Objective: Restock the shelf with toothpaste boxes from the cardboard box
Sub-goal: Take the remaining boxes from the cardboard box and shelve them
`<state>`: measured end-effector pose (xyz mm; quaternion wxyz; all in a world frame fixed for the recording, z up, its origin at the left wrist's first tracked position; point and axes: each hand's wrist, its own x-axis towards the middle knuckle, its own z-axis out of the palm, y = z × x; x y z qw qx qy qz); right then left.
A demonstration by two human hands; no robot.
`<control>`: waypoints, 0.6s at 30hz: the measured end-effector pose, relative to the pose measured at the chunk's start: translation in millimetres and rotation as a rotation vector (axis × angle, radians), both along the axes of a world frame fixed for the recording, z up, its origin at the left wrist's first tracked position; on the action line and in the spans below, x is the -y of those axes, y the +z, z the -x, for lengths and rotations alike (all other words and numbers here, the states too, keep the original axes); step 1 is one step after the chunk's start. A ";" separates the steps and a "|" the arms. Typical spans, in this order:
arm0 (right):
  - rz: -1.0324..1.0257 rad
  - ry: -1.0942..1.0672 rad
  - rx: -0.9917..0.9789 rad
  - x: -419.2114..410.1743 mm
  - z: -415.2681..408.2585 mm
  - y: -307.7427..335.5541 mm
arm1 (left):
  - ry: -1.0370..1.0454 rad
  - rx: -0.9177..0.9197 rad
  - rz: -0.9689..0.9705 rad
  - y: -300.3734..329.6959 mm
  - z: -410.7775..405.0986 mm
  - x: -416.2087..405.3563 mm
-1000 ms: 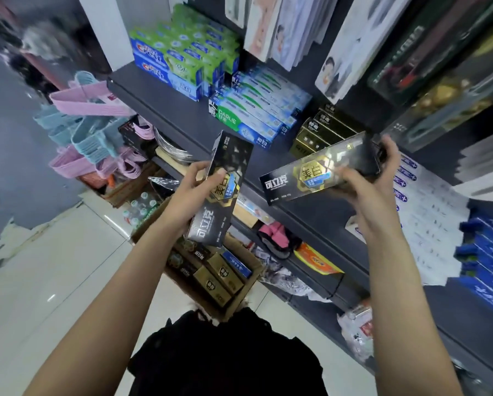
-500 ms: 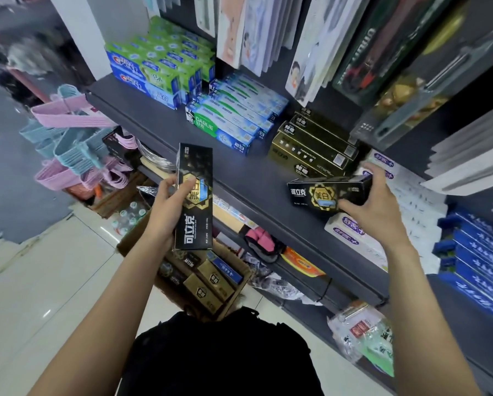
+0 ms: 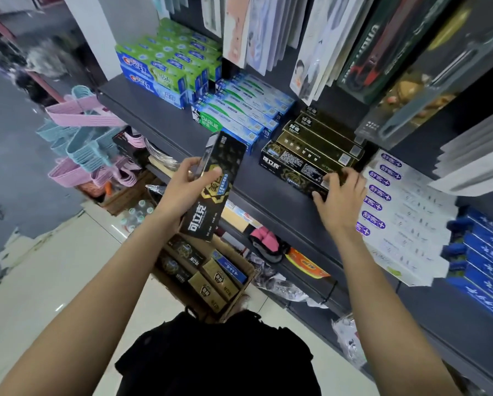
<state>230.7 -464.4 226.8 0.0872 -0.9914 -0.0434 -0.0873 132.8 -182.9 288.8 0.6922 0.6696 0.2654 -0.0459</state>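
Observation:
My left hand grips a black toothpaste box with gold and blue print, held upright in front of the dark shelf. A second black toothpaste box lies on the shelf in front of the stacked gold-black boxes. My right hand holds its right end with curled fingers. Below, on the floor, the open cardboard box contains several more black, gold and blue toothpaste boxes.
Green-blue toothpaste boxes and Darlie boxes fill the shelf's left part. White boxes and blue boxes lie at right. Hanging packets overhang the shelf. Pink and blue hangers stand at left. Lower shelves hold clutter.
My right hand carried its black box onto the shelf and set it down in front of the gold-black stack. The left hand with its box rose slightly toward the shelf.

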 end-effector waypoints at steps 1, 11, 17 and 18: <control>-0.085 0.015 0.005 -1.7 5.1 4.8 | -0.124 0.012 -0.133 1.2 -6.6 -3.2; -0.568 0.390 -0.726 -16.4 37.5 72.7 | -1.404 -0.069 -0.727 45.2 -96.3 47.6; -0.473 0.237 -0.541 0.8 41.7 49.4 | -1.324 0.340 -1.195 17.5 -106.3 75.7; -0.411 0.185 -0.472 1.3 39.4 45.8 | -1.179 0.477 -1.298 7.6 -101.3 72.2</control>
